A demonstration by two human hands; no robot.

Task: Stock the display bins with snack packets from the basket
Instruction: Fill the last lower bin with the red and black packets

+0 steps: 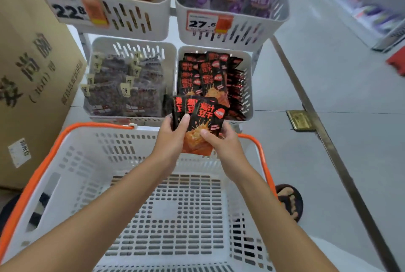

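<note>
A fanned stack of black and orange snack packets (203, 118) is held between both hands above the far rim of the white basket (83, 162) with orange handles. My left hand (173, 138) grips the stack from the left, thumb on the front. My right hand (221, 142) holds its lower right corner, thumb on the front packet. Just beyond, the lower right display bin (248, 87) holds several matching black and orange packets. No packets show on the basket's bare slotted floor.
The lower left bin (131, 46) holds dark clear-wrapped snacks. Two upper bins carry price tags, the left bin (135, 19) with brown snacks, the right bin (252, 33) with purple packets. A large cardboard box (32, 74) stands at left. A sandalled foot (289, 201) rests on the grey floor.
</note>
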